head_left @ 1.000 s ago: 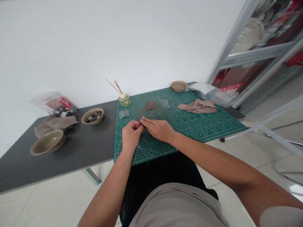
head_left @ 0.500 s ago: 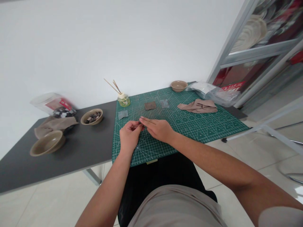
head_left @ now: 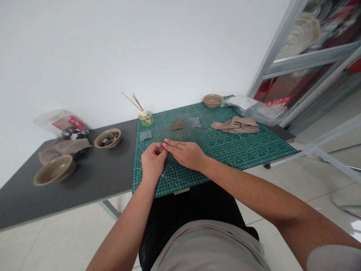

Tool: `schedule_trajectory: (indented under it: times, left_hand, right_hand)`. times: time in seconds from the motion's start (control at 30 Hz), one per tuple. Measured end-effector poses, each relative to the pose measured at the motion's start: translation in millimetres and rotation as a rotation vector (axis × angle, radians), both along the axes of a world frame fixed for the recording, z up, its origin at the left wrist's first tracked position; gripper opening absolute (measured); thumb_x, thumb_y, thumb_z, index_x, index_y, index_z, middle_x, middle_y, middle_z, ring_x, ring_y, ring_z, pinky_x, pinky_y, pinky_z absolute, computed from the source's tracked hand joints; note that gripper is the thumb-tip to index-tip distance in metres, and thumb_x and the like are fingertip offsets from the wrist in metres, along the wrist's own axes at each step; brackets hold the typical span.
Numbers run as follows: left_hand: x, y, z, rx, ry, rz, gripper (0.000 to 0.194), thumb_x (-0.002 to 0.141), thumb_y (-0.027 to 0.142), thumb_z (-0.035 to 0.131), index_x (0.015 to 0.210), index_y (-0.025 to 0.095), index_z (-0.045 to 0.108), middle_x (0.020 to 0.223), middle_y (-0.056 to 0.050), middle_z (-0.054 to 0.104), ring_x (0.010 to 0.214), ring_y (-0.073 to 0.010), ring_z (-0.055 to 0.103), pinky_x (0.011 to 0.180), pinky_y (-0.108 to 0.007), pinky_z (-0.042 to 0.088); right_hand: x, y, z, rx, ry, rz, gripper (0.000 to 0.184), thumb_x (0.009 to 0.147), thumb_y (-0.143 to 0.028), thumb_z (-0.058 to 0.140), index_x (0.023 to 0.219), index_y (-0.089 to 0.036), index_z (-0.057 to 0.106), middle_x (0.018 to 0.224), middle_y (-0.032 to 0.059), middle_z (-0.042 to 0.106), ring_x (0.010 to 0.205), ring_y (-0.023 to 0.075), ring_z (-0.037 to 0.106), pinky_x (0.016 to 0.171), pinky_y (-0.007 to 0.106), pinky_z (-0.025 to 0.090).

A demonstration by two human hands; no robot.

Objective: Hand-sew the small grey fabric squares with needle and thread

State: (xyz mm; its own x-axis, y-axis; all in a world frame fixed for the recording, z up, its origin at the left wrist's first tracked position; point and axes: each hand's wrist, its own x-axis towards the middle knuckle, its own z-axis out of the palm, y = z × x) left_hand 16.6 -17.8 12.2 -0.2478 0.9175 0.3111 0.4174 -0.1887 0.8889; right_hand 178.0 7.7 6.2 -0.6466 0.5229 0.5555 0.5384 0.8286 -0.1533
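My left hand (head_left: 153, 157) and my right hand (head_left: 186, 153) meet fingertip to fingertip over the green cutting mat (head_left: 194, 175). The fingers of both are pinched together; whatever lies between them is too small or too hidden to make out. Just beyond my left hand is a small grey packet (head_left: 146, 136) lying flat. A brown square piece (head_left: 178, 124) sits farther up the mat, and beside it rests a second grey packet (head_left: 195, 122).
A reed diffuser (head_left: 146, 117) stands at the mat's back left. To the left are a bowl of small dark pieces (head_left: 107, 139), another bowl (head_left: 55, 170), a cloth and a clear tub (head_left: 60, 122). Rightward lie a brown cloth (head_left: 237, 125), a bowl (head_left: 213, 100) and plastic bags (head_left: 254, 109).
My two hands stay together, with the fingertips shifted very slightly. The dark bit that showed between the fingers is now covered. The view has tilted a little.
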Motion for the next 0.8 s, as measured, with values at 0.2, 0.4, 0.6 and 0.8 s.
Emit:
schedule_trajectory:
  times: [0.2,0.4,0.6,0.8]
  left_hand:
    - [1.7,-0.2,0.9,-0.028,-0.161,-0.027,0.013,0.074,0.028,0.071,0.082,0.018,0.068,0.068,0.0,0.071,0.064,-0.0148,0.067,0.065,-0.026,0.052]
    - [1.9,2.8,-1.1,0.024,-0.26,-0.025,0.02,0.073,0.03,0.073,0.087,0.017,0.067,0.07,-0.001,0.072,0.065,-0.0157,0.069,0.069,-0.029,0.055]
    - [-0.2,5.9,-4.8,-0.009,-0.23,-0.078,0.019,0.073,0.031,0.073,0.085,0.019,0.065,0.07,-0.001,0.071,0.064,-0.0154,0.068,0.065,-0.028,0.054]
    - [-0.2,6.5,-4.1,-0.042,-0.306,-0.091,0.019,0.073,0.031,0.072,0.083,0.019,0.061,0.07,0.0,0.07,0.066,-0.0161,0.069,0.07,-0.03,0.056]
  right_hand:
    - [0.0,2.8,-3.1,-0.098,0.065,-0.076,0.046,0.094,-0.012,0.04,0.139,-0.014,0.052,0.14,0.0092,0.057,0.119,0.0184,0.063,0.095,0.033,0.056]
    - [1.1,4.9,-2.8,-0.166,0.086,-0.139,0.045,0.091,-0.011,0.043,0.133,-0.016,0.058,0.134,0.0085,0.063,0.118,0.0194,0.064,0.097,0.034,0.055]
    - [1.7,4.1,-4.1,-0.138,0.116,-0.067,0.05,0.094,-0.012,0.04,0.143,-0.018,0.048,0.142,0.0074,0.056,0.123,0.0173,0.06,0.099,0.033,0.053]
    - [-0.1,5.7,-4.3,-0.192,0.075,-0.07,0.049,0.094,-0.013,0.041,0.143,-0.018,0.048,0.137,0.0085,0.061,0.118,0.0192,0.063,0.096,0.034,0.055]
